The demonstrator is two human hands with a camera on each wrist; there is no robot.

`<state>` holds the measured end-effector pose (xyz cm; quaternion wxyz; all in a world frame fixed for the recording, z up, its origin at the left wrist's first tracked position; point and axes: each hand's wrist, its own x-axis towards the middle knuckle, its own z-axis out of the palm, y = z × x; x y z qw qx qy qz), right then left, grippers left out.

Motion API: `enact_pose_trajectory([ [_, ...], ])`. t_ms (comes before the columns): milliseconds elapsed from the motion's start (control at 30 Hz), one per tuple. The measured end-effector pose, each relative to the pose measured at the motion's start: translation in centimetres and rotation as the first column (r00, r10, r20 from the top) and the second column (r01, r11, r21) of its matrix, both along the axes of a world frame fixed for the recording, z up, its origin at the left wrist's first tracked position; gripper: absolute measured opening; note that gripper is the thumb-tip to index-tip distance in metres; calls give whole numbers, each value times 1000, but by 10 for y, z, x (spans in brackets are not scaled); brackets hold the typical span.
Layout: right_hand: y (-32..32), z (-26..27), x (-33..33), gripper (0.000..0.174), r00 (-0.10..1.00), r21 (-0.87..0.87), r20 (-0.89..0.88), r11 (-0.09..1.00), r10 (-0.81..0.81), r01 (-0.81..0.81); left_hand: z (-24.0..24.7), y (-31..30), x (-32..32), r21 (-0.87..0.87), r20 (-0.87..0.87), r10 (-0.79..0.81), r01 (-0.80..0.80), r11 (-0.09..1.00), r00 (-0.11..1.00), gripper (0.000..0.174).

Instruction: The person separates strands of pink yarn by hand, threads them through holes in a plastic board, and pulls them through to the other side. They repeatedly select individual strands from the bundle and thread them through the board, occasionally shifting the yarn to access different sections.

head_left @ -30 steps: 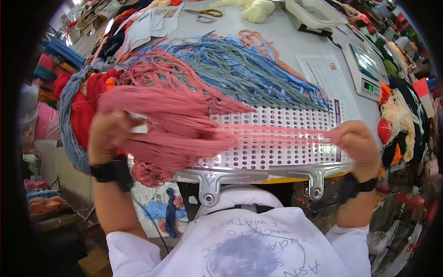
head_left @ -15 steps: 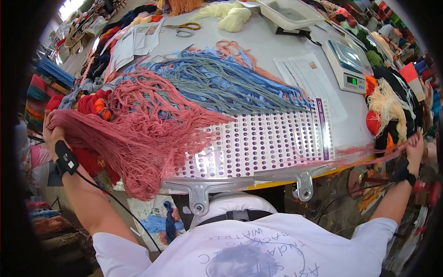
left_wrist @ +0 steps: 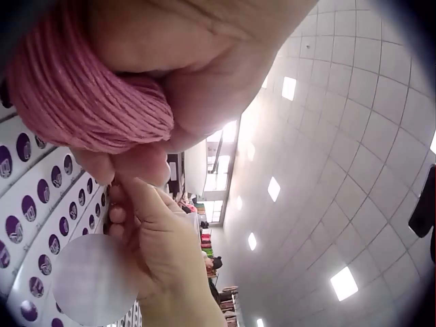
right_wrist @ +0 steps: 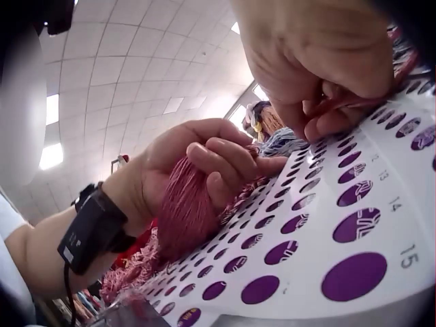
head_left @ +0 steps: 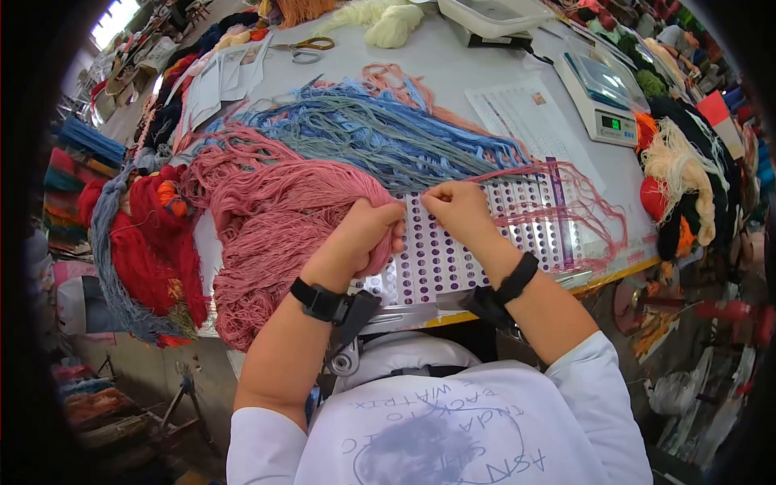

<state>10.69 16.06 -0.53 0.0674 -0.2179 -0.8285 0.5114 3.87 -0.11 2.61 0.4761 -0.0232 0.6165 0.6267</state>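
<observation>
The left hand grips a thick hank of pink yarn; in the left wrist view its fingers curl round the bundled strands. Close to its right is the right hand, fingers bent, pinching thin pink strands in the right wrist view. Those loose strands trail rightward over a white sheet with rows of purple dots. Behind both hands lies a spread of blue and grey-green yarn. In the left wrist view the two hands' fingertips are close together; whether they touch cannot be told.
A digital scale stands at the back right beside a printed sheet. Scissors, papers and pale yellow yarn lie at the back. Red yarn hangs at the left edge, cream yarn at the right.
Both hands have come inward from far apart to the middle. The pink hank has moved right with the left hand, and the loose strands now lie in curves on the right.
</observation>
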Motion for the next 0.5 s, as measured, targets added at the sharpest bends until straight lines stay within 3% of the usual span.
enact_pose_trajectory([
  [67,-4,-2,0,18,1000,51,-12,999,-17,18,-11,8,-8,-55,-52,-36,33,998,998,20],
  [133,-7,-2,0,16,999,108,-33,994,-27,30,-11,18,-14,-116,-294,-182,154,981,938,16],
  [167,-7,-3,0,15,998,120,-43,992,-42,47,-10,21,-15,-114,-294,-180,153,982,939,16],
  [233,-9,0,-1,14,997,131,-53,989,-58,64,6,27,-15,-354,-396,-335,195,915,855,15],
  [267,-10,3,-1,15,997,116,-17,991,-70,71,4,27,-17,-356,-396,-341,200,913,853,15],
  [333,-10,3,2,16,996,98,24,992,-85,82,1,25,-20,-203,-271,-231,179,963,934,13],
  [400,-11,-1,5,16,995,245,-100,969,11,14,1,26,-20,-173,-270,-211,168,970,939,11],
  [500,-13,-4,17,17,979,165,-189,986,70,-38,-3,27,-23,-137,-271,-188,155,978,944,10],
])
